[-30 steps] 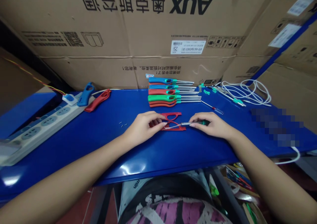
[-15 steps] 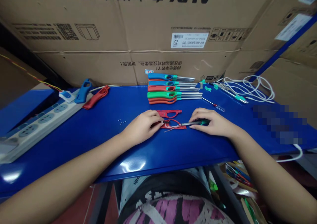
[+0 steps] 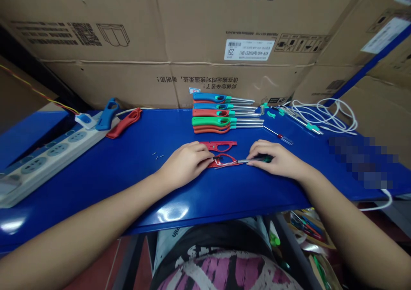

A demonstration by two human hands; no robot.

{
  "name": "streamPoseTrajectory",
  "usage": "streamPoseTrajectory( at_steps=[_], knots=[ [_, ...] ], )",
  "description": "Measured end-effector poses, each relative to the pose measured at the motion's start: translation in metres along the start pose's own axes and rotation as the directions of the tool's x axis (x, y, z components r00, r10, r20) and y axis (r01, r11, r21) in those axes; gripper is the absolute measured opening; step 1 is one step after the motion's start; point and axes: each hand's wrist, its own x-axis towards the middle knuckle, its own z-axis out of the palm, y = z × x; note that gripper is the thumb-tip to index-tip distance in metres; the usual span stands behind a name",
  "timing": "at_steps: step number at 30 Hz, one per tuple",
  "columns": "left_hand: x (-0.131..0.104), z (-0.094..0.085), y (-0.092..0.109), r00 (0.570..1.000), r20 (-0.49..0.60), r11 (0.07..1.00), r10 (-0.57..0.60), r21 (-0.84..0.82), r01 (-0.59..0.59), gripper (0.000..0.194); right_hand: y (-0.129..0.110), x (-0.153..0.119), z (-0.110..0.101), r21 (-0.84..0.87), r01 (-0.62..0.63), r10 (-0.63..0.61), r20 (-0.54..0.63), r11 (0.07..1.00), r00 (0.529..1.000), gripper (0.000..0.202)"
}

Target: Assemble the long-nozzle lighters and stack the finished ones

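Hands apart. Your left hand [image 3: 187, 163] pinches a small black part [image 3: 219, 158] at the near red shell [image 3: 212, 164]; your right, at 3 o'clock, grips a metal tube [image 3: 243, 161]. Far red shell [image 3: 212, 145]: 12 o'clock of near.

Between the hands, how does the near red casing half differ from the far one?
The near casing half has white wire and a small dark part over it; the far casing half shows none. The near one lies right by the metal tube in the right hand; the far one lies apart from it. Both are red, have a looped opening, and run partly behind the left hand.
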Motion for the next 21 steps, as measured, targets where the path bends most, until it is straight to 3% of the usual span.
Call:
streamPoseTrajectory(
  at_steps=[6,11,17,21],
  knots=[
    [-0.001,0.002,0.003,1.000,0.000,0.999,-0.026,-0.023,0.026,0.023,-0.001,0.004,0.002,-0.020,-0.024,0.024,0.001,1.000,1.000,0.016],
    [-0.002,0.002,0.004,0.999,0.014,0.999,-0.044,-0.013,0.044,0.024,-0.008,0.005,0.003,-0.188,-0.010,0.014,0.016,0.982,1.000,0.017],
    [-0.003,0.001,0.006,0.997,0.039,0.997,-0.072,0.017,0.071,0.023,-0.023,0.004,0.003,-0.146,-0.101,0.109,0.049,0.984,0.993,0.020],
    [-0.003,0.002,0.006,0.995,0.053,0.996,-0.082,0.029,0.081,0.024,-0.029,0.015,0.000,-0.160,-0.096,0.111,0.089,0.982,0.990,0.026]
  ],
)
